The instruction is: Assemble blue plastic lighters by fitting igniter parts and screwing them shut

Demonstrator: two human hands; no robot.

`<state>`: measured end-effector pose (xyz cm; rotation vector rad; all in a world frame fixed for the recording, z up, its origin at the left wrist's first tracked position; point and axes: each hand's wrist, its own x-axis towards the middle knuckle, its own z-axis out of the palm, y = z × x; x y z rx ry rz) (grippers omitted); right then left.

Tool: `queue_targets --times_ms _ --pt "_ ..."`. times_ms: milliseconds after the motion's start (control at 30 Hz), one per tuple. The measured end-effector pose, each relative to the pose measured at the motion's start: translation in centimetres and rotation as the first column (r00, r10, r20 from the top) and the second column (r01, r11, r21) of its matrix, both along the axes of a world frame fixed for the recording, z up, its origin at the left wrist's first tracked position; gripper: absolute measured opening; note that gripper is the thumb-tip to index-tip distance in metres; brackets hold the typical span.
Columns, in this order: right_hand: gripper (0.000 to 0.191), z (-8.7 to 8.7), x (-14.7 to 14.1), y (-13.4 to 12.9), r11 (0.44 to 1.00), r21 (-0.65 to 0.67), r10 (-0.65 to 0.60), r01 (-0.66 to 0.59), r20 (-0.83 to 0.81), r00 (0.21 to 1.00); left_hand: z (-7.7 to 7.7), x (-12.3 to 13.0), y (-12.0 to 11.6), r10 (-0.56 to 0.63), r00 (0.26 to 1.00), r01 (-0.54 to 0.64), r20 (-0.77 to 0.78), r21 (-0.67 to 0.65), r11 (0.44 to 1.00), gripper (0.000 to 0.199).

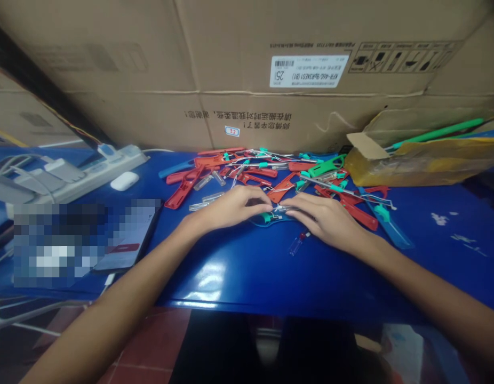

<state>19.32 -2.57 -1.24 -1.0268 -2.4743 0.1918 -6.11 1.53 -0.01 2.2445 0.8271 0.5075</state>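
Observation:
My left hand (pixel 239 207) and my right hand (pixel 329 216) meet over the middle of the table, both with fingers closed in a pinch. Between their fingertips is a small silvery part (pixel 278 208), too small and blurred to name. Just beneath lies a translucent blue plastic lighter handle (pixel 260 222) with a green piece (pixel 266 217) on it, partly covered by my fingers. Near my right hand rests a small clear tank with a red end (pixel 298 243). Behind both hands spreads a pile of red lighter handles (pixel 186 188), thin metal rods and green pieces.
A large cardboard box (pixel 151 64) stands along the back. At the right is an open yellow-taped carton (pixel 427 162) with green and blue sticks. On the left are a power strip (pixel 82 181), a white earbud case (pixel 124 181) and a phone (pixel 129 242). White scraps (pixel 439 218) lie right.

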Motion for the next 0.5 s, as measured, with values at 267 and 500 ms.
queue_targets --times_ms 267,500 --pt "0.029 -0.6 -0.2 0.1 0.997 -0.078 0.0 -0.002 -0.031 1.0 1.2 -1.9 0.5 -0.088 0.982 0.101 -0.165 0.069 0.993 0.025" --pt "0.029 -0.3 0.3 0.5 0.998 -0.053 0.031 -0.028 0.05 0.998 0.6 -2.0 0.8 -0.153 0.974 0.165 -0.17 0.058 0.985 0.022"
